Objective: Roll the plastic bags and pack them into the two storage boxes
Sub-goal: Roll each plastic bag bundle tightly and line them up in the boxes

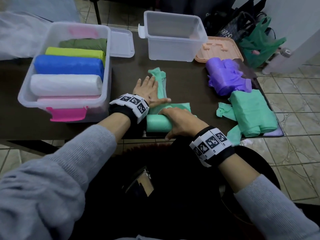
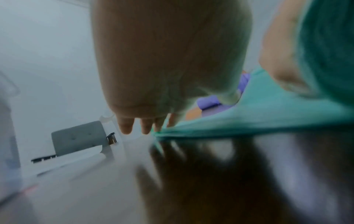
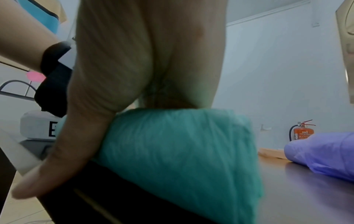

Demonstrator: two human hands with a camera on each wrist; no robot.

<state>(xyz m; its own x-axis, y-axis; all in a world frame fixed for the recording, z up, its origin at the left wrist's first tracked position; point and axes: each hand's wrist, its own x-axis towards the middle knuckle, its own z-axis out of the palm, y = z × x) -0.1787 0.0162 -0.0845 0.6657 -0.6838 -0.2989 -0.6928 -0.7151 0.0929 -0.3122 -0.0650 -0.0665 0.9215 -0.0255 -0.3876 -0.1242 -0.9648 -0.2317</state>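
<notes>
The right hand [image 1: 180,122] curled over the half-rolled green bag [image 1: 156,125], whose long axis ran crosswise beneath its fingers at the near table edge, while the unrolled tail stretched away under the flat, straight-fingered left hand [image 1: 147,90], nearer the filled box [image 1: 107,66].

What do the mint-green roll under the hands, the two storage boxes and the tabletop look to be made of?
Mint-green roll: thin plastic film, soft sheen; its loose tail crinkles flat under the left hand.
Left storage box and empty storage box: rigid translucent plastic, frosted; contents show through the walls.
Tabletop: dark, smooth, glossy; the left wrist view shows reflections. Possibly laminate or varnished wood.
</notes>
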